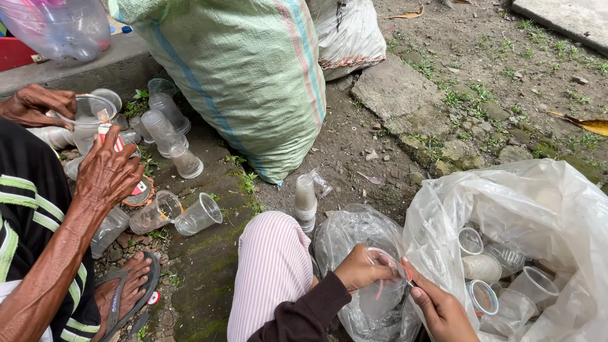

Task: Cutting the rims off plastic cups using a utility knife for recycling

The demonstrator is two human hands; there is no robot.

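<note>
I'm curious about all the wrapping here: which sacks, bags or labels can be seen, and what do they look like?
Woven sack: top centre, bulging, green with coloured stripes.
White sack: behind it, stuffed.
Clear plastic bag: right, holding clear cups.
Smaller clear bag: under the wearer's hands.
Red-and-white label: at the other person's hand, left.

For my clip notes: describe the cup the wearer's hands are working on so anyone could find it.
Start at the big clear plastic bag of cups at lower right. Just left of it, the left hand and right hand hold a clear plastic cup. Unlike its neighbours, it is held, not bagged.
</note>
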